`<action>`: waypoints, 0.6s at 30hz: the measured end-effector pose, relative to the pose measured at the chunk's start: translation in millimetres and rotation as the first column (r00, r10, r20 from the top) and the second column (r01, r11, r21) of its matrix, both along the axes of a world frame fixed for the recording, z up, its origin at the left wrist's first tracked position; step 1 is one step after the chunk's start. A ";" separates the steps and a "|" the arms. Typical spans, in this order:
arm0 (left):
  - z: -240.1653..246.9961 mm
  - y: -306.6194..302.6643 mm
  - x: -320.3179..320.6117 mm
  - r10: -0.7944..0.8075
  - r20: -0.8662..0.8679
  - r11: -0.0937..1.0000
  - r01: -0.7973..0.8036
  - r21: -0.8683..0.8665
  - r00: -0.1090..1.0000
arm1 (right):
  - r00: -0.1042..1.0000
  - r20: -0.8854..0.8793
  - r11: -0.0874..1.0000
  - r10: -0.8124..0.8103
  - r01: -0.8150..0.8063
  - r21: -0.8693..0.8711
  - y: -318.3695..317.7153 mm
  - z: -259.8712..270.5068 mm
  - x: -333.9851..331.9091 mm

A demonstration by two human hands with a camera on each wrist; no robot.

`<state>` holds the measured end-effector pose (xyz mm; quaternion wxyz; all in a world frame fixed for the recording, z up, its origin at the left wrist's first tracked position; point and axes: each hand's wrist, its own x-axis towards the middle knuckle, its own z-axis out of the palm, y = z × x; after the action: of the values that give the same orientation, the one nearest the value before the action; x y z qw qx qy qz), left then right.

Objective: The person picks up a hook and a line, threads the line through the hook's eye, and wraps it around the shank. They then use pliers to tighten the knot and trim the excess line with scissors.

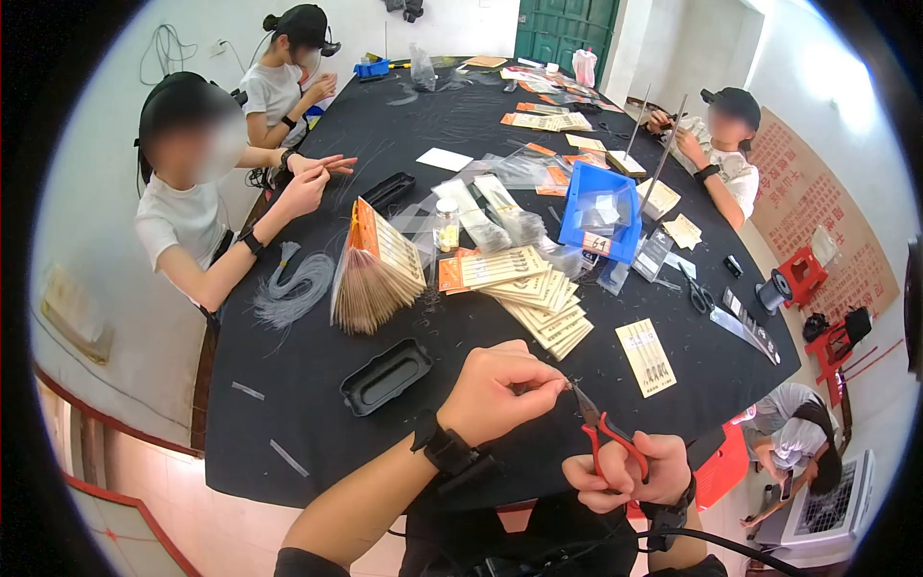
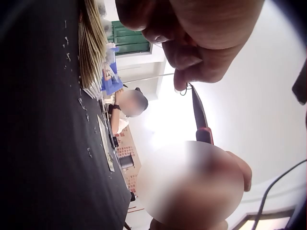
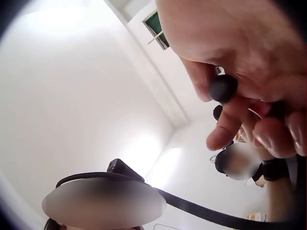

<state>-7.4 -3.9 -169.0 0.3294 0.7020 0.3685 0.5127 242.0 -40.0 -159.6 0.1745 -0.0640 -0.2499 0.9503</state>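
My left hand point(image 1: 495, 392) pinches a small, hook-like bent wire point(image 2: 183, 92) between thumb and fingertip, low over the black-covered table point(image 1: 433, 346). Red-handled pliers point(image 1: 589, 413) lie in my right hand point(image 1: 663, 471), its fingers curled round the handles. Their narrow tips point up and left, right at the left fingertips and the wire. In the right wrist view, the dark handle end point(image 3: 223, 88) shows between the fingers, while the tips are hidden. Beyond the hands lie a card point(image 1: 646, 358) with several dark hooks and a fanned stack of cards point(image 1: 538, 298).
Left of my hands sits a black tray point(image 1: 386, 375). Further back are a bundle of pale line point(image 1: 296, 286), a standing card bundle point(image 1: 377, 274), a jar point(image 1: 446, 226) and a blue bin point(image 1: 601, 207). Scissors point(image 1: 699, 291) and a spool point(image 1: 772, 290) lie right. Other people sit around the table.
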 end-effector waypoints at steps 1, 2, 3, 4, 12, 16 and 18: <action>-0.2 -0.1 -0.1 -0.001 0.003 1.000 0.001 0.004 1.000 | 1.000 0.020 1.000 0.000 -0.001 0.022 -0.6 0.4 -0.9; -0.1 -0.1 -0.5 0.002 0.001 1.000 -0.002 0.007 1.000 | 0.993 0.113 0.996 -0.029 0.019 0.090 -0.1 4.8 -2.6; 0.2 0.3 -0.6 0.004 -0.002 1.000 -0.004 0.011 1.000 | 0.977 0.203 0.987 -0.066 0.033 0.159 0.9 12.9 -4.6; 0.1 0.2 -0.5 0.007 -0.004 1.000 -0.006 0.013 1.000 | 0.952 0.288 0.973 -0.107 0.041 0.227 0.0 18.9 -5.4; -0.1 0.1 1.4 -0.014 -0.011 0.999 0.014 0.032 1.000 | 0.844 0.470 0.937 -0.259 0.102 0.334 -7.9 36.2 1.0; 2.1 -0.3 2.3 -0.058 -0.028 0.997 0.059 0.054 0.998 | 0.822 0.481 0.908 -0.305 0.099 0.406 -7.7 38.0 4.1; 3.1 -1.4 2.9 -0.064 -0.015 0.997 0.064 0.044 0.998 | 0.827 0.444 0.898 -0.344 0.152 0.413 -5.6 29.4 8.8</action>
<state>-4.5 -5.3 -165.9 0.3275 0.7240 0.3364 0.5053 250.8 -45.5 -130.1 0.2354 -0.3107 -0.4458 0.8058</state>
